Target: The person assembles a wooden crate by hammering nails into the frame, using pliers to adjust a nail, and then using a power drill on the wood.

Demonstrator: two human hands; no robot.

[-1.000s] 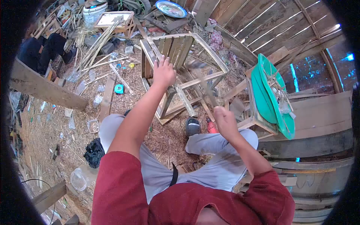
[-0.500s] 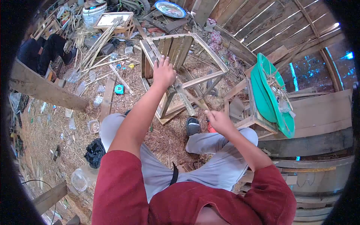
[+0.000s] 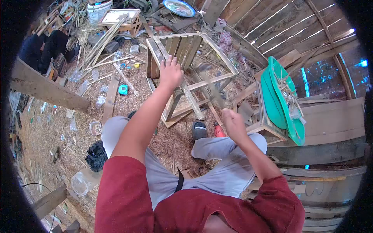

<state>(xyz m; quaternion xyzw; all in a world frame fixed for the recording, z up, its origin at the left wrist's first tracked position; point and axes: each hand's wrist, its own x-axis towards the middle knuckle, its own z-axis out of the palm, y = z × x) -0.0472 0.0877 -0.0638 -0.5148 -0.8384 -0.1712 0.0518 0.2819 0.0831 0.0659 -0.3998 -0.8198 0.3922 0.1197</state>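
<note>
A wooden frame (image 3: 217, 48) with slatted sides lies in front of me on the shavings. My left hand (image 3: 171, 73) lies on its near left corner, fingers stretched out and apart over a wooden strip (image 3: 192, 101) that slants down toward my foot. My right hand (image 3: 234, 123) is closed around the wooden handle of a hammer (image 3: 216, 93), raised to the right of that corner. Motion smears the hammer, and its head is hard to make out. Whether a nail sits under my left hand cannot be seen.
A green plastic basin (image 3: 272, 99) holding scraps rests on another wooden frame (image 3: 268, 132) at right. A turquoise tape measure (image 3: 122, 89) and a plank (image 3: 111, 99) lie at left. A red bottle (image 3: 218, 130) stands by my shoe. Another person's dark-clothed legs (image 3: 54, 50) show upper left.
My right hand has moved slightly right and down, and the hammer has swung up away from the frame's corner. My left hand stays on the frame.
</note>
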